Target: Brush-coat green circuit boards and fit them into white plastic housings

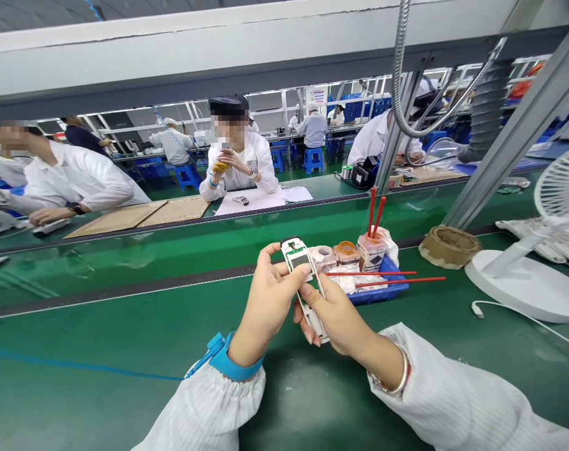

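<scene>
A slim white device housing (316, 321) with a green circuit board and a small grey screen is held up over the green bench. My left hand (271, 294) grips its upper left side, the thumb lying by the screen. Around the right side and lower half is my right hand (336, 313), its thumb on the front and fingertips behind. The housing tilts, its dark top end pointing away from me. A blue strap circles my left wrist. Part of the housing's middle is hidden by my fingers.
Behind the housing, a blue tray (378, 293) holds small bottles, white wipes and red sticks. Farther right are a tape roll (448, 245) and a white fan (524, 282) with a cable. A green conveyor (237, 244) crosses in front; people in white coats sit beyond. A blue cord (101, 371) runs left.
</scene>
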A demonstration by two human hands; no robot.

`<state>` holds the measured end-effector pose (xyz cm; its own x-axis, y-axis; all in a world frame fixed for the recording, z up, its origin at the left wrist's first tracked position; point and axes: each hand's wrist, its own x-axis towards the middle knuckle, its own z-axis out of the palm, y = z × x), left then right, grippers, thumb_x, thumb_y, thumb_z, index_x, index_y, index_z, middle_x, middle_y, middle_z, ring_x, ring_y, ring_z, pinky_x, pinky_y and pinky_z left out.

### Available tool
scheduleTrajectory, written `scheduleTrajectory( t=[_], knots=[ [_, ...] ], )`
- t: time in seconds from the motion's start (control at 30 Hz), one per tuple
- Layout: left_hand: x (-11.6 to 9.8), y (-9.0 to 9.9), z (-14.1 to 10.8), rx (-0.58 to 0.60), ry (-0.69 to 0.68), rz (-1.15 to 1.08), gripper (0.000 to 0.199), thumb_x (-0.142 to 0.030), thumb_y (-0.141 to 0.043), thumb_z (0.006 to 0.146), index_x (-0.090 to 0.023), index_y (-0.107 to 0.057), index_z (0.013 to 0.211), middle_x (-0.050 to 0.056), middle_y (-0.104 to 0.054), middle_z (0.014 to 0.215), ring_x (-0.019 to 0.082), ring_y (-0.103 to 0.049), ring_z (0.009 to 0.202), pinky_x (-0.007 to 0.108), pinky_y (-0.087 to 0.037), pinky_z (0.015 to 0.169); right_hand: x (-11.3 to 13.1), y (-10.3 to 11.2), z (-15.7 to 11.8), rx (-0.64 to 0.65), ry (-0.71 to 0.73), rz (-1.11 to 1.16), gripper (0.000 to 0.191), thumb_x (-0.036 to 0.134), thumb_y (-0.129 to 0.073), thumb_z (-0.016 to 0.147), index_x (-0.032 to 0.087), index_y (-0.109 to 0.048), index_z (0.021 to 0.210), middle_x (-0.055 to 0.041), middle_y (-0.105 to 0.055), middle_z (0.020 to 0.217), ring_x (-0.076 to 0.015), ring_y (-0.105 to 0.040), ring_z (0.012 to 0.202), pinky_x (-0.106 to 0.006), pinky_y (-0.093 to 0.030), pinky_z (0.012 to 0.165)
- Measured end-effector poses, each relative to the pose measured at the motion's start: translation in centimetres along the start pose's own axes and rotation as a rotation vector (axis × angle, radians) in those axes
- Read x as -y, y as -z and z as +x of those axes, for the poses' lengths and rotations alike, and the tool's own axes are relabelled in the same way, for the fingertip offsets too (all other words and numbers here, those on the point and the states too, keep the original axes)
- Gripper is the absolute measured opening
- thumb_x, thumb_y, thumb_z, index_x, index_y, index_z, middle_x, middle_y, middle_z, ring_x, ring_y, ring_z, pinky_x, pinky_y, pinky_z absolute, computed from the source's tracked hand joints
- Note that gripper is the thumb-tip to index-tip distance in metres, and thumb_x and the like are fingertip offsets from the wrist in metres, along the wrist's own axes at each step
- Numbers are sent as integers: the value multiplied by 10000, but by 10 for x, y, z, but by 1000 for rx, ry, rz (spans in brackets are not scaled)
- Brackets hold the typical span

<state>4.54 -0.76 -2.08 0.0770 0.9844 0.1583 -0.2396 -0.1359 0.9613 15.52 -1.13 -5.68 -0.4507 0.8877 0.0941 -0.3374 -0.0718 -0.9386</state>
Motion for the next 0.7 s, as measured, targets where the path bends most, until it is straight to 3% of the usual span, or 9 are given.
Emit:
scheduleTrajectory(
  t=[0.13, 0.33, 0.47, 0.57, 0.63, 0.7],
  knots=[
    [0, 0, 0, 10, -5, 10, 442, -275, -636, 781, -251, -309, 1078, -21, -643, 748, 163, -614, 452, 199, -415, 247, -1, 1, 0, -5, 29, -36, 321, 487, -482, 870, 211, -394, 1006, 68, -550, 578, -75, -494, 328, -134, -358, 262],
    [-5, 0, -7, 27, -29, 37, 477, -271, -646, 774, -272, -308, 1110, -22, -650, 765, 121, -565, 386, 202, -428, 272, 4, 0, -3, 9, 81, -98, 329, 497, -482, 865, 205, -413, 1002, 70, -534, 585, -69, -493, 336, -144, -369, 284],
    [-6, -1, -5, 1, -12, 36, 478, -287, -654, 764, -273, -328, 1115, 1, -672, 821, 125, -581, 405, 186, -403, 271, 8, 1, 0, 24, -6, -128, 384, 524, -480, 855, 209, -409, 1063, 55, -557, 610, -101, -544, 382, -204, -444, 342],
    [-1, 5, 12, -103, 1, -4, 462, -261, -670, 745, -232, -372, 1096, 50, -690, 878, 199, -680, 669, 225, -505, 423, 7, 12, -2, 51, -62, -164, 523, 480, -555, 831, 217, -357, 1238, -32, -632, 897, -145, -656, 702, -309, -547, 658],
    [6, 18, 33, -207, 1, -38, 428, -233, -667, 739, -199, -398, 1070, 78, -693, 902, 228, -681, 815, 286, -547, 574, 4, 27, -10, 43, -107, -162, 681, 430, -628, 796, 237, -269, 1341, -89, -550, 1194, -166, -603, 988, -337, -477, 878],
    [16, 36, 60, -304, 5, -32, 377, -215, -644, 751, -179, -413, 1048, 91, -686, 908, 223, -680, 816, 299, -538, 612, 1, 46, -23, 33, -244, -135, 750, 423, -665, 763, 224, -261, 1363, -126, -479, 1295, -185, -605, 986, -357, -475, 877]
  ],
)
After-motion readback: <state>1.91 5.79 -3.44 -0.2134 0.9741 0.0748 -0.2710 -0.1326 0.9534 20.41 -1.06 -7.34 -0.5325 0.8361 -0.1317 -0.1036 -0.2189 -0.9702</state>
